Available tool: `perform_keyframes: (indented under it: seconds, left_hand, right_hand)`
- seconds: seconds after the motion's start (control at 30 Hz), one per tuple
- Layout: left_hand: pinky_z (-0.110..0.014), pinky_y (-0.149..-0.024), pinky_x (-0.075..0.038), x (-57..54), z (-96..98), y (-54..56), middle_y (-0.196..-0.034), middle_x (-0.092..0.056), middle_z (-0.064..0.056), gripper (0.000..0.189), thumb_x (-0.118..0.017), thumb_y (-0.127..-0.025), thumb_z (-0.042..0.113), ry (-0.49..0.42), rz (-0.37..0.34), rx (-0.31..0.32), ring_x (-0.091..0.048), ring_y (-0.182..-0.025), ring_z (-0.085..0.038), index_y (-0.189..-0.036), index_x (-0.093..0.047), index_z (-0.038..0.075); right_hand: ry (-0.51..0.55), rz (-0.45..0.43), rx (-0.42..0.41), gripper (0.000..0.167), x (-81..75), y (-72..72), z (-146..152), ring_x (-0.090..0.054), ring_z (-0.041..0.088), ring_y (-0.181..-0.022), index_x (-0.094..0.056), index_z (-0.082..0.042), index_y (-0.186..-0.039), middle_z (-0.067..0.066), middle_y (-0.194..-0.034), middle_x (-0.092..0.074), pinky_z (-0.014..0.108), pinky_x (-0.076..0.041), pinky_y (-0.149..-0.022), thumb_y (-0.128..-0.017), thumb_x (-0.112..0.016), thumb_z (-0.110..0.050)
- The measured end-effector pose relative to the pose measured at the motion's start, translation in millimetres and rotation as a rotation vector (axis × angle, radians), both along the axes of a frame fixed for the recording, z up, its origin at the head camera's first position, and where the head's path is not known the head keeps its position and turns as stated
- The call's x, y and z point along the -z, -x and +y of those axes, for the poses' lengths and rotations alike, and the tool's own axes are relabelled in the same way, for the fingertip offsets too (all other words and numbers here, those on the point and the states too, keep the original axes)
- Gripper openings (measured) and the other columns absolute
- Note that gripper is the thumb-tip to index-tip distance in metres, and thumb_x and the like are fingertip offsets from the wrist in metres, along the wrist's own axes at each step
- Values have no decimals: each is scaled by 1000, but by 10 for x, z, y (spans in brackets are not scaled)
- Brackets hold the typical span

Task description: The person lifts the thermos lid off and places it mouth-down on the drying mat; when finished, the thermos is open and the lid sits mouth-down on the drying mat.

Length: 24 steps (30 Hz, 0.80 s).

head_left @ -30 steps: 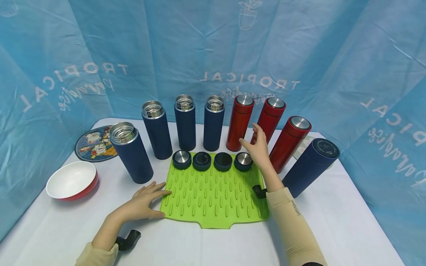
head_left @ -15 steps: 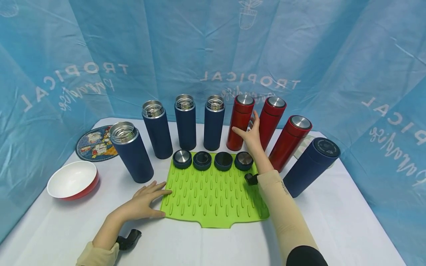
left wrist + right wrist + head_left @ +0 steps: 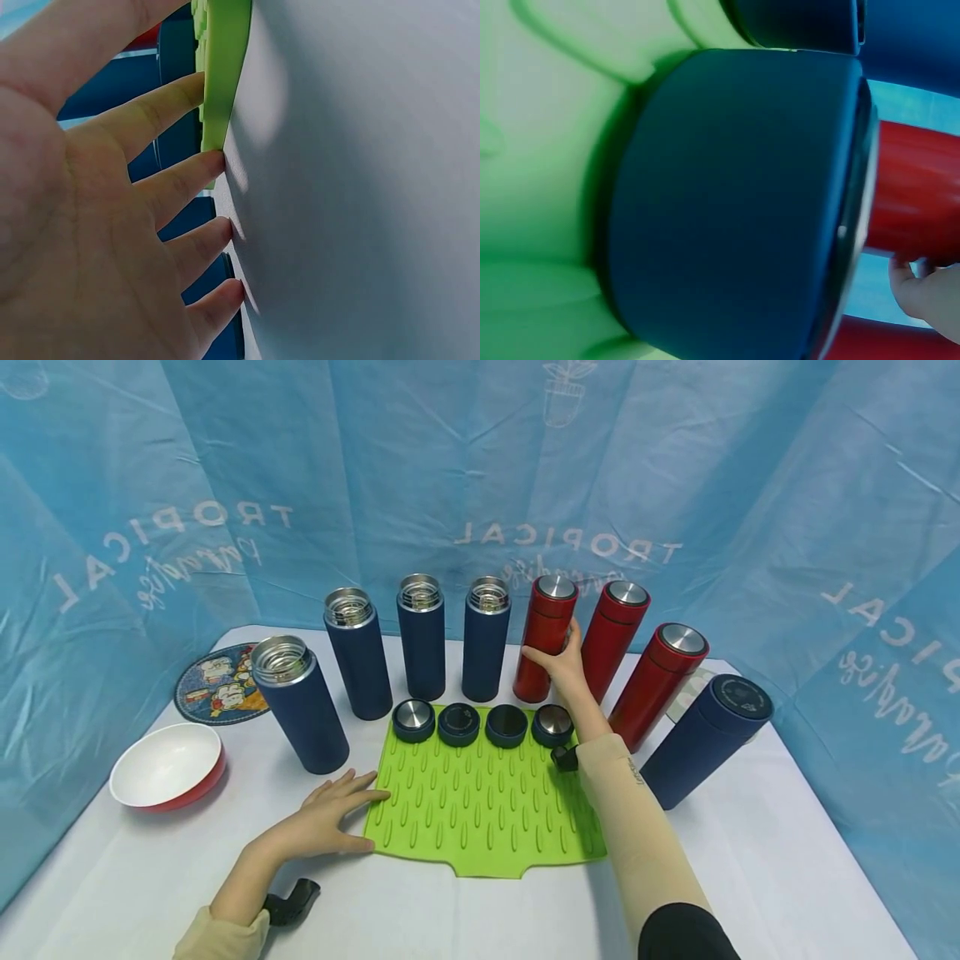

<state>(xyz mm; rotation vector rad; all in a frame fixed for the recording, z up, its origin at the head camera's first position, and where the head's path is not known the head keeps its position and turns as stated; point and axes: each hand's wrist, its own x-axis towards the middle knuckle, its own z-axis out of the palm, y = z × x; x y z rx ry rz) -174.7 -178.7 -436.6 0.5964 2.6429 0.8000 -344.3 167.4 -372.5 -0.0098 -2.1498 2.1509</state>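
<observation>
My right hand [image 3: 566, 670] grips the leftmost red thermos [image 3: 546, 622], thumb across its front and fingers round its right side. That thermos stands upright with its steel-topped lid on. In the right wrist view, a dark blue lid [image 3: 727, 202] hides much of the red thermos [image 3: 922, 187], and part of the right hand [image 3: 934, 300] is at its edge. My left hand [image 3: 330, 818] rests with spread fingers at the left edge of a green mat [image 3: 480, 810]. The left wrist view shows its fingertips [image 3: 214, 159] by the mat's edge [image 3: 229, 67]. Several dark blue lids [image 3: 458, 724] line the mat's far edge.
Several lidless blue thermoses [image 3: 425, 652] stand at the back left. Two more red thermoses [image 3: 615, 627] and a lidded blue one [image 3: 701, 747] stand to the right. A red-and-white bowl [image 3: 168, 768] and a patterned round placemat [image 3: 221, 689] are at left. Blue curtain [image 3: 375, 460] hangs behind.
My right hand has moved forward and left from beside the red thermoses and now takes hold of the leftmost one. My left hand stays at the mat's edge.
</observation>
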Motion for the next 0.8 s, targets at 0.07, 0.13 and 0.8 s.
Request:
perform_keyframes:
  seconds: [0.07, 0.13, 0.8]
  left_hand:
    - [-63, -105, -6, -4, 2, -3, -147, -30, -18, 68, -76, -71, 38, 1, 1, 2, -13, -135, -46, -130, -53, 12]
    - [-63, -105, -6, -9, 4, -8, -147, -30, -18, 69, -76, -71, 39, 2, 0, 3, -13, -135, -46, -130, -53, 13]
    - [-64, -105, -5, 10, -5, 0, -147, -29, -18, 69, -75, -72, 40, 2, -14, 7, -12, -136, -46, -131, -52, 13]
  right_hand:
    - [12, 0, 7, 96, 51, 54, 7, -29, 26, -132, -5, -20, -147, 10, -147, -26, 47, -31, -104, -78, -70, -2]
    - [-1, 2, 15, 97, 117, 116, 14, -30, 25, -131, -7, -21, -147, 9, -145, -28, 47, -33, -103, -77, -71, -2]
    - [-166, 172, 12, 72, -70, -2, 47, -45, 20, -119, -32, -25, -137, 2, -130, -47, 47, -42, -93, -78, -74, -20]
